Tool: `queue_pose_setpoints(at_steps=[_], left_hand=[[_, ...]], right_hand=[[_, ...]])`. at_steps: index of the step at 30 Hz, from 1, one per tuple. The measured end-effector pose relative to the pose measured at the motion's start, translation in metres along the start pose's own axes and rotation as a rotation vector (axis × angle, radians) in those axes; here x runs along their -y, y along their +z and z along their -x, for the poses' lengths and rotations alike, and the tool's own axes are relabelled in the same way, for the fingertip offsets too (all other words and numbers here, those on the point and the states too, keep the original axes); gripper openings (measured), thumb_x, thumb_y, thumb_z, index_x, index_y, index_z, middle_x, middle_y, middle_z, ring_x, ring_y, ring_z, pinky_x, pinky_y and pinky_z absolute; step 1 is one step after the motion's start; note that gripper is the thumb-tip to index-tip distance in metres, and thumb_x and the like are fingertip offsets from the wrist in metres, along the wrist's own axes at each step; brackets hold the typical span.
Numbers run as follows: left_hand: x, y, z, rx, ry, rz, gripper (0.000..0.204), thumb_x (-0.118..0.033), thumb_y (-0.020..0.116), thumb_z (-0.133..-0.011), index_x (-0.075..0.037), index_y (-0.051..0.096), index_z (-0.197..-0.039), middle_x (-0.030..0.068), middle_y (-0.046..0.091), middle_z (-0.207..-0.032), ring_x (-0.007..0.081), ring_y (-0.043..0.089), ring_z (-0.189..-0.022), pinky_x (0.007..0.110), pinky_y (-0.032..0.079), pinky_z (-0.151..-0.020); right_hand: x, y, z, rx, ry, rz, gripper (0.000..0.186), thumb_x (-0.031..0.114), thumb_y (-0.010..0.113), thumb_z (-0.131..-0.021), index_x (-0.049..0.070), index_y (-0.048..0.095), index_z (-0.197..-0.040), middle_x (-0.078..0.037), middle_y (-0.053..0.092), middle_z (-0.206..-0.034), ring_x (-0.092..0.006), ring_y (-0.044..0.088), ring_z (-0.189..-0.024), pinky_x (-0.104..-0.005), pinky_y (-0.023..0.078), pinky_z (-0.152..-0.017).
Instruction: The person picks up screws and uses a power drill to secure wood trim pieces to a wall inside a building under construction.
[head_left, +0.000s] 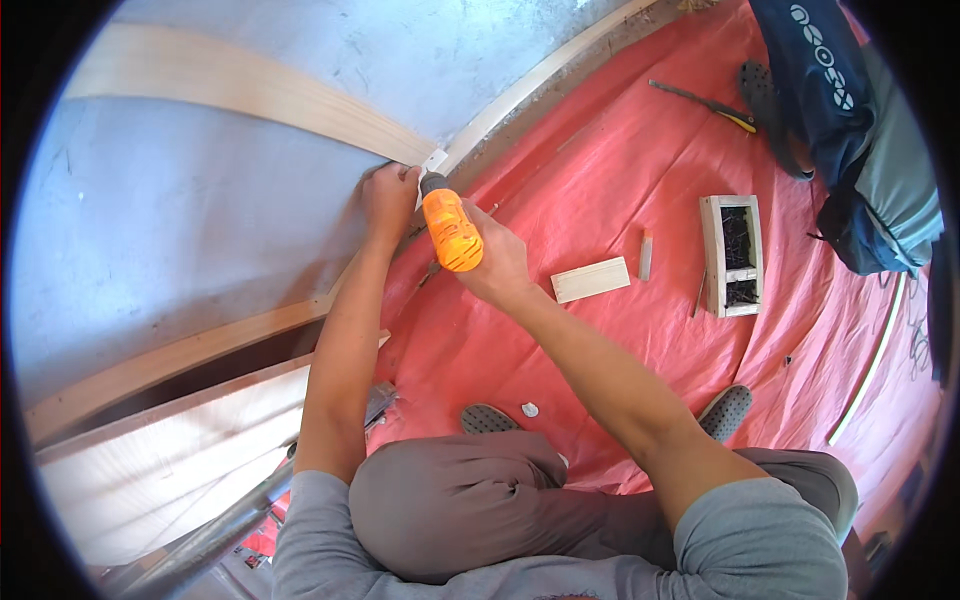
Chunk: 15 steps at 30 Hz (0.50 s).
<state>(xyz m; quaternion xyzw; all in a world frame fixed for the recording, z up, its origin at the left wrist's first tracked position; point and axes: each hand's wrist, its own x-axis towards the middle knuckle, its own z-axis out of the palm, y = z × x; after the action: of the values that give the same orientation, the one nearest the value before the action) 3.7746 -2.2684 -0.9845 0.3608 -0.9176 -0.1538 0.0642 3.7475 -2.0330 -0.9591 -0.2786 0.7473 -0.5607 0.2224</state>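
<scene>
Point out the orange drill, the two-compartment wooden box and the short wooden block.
Orange drill (452, 230), head view: middle of its orange housing.
Two-compartment wooden box (714, 256), head view: its left side wall.
Short wooden block (590, 280), head view: middle of its upper face.

the left hand is hemmed in: the orange drill in the right hand closes off its right side, and a wooden board slants in just beyond its fingers. left of that hand, on the near side of the board, a broad lane opens over the pale blue panel. right of the right hand, low passage over the red sheet meets a small wood block, a short tube, then a divided wooden box. between the forearms there is room toward the body until a bent knee blocks it.
</scene>
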Motion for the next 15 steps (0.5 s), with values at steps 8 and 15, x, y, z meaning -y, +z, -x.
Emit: queue_pose_setpoints(at_steps=[8,15], left_hand=[[0.002,0.016,0.006,-0.131,0.112,0.091,0.039,-0.04,0.074,-0.096,-0.002,0.08,-0.093,0.0226,0.076,-0.087,0.0434,0.075,-0.081,0.051,0.059,-0.074],[0.004,0.021,0.015,-0.231,0.169,0.038,0.031,-0.036,0.076,-0.099,-0.006,0.078,-0.088,0.0169,0.075,-0.078,0.0394,0.074,-0.07,0.048,0.057,-0.063]], right_hand=[[-0.012,0.005,-0.012,0.006,-0.022,0.008,0.068,0.027,0.08,-0.088,0.006,0.053,-0.147,-0.019,0.074,-0.121,-0.0424,0.073,-0.106,-0.0531,0.06,-0.086],[-0.012,0.001,-0.018,0.069,-0.02,0.05,0.072,0.031,0.081,-0.088,0.005,0.052,-0.148,-0.018,0.074,-0.12,-0.0413,0.074,-0.104,-0.0513,0.061,-0.082]])
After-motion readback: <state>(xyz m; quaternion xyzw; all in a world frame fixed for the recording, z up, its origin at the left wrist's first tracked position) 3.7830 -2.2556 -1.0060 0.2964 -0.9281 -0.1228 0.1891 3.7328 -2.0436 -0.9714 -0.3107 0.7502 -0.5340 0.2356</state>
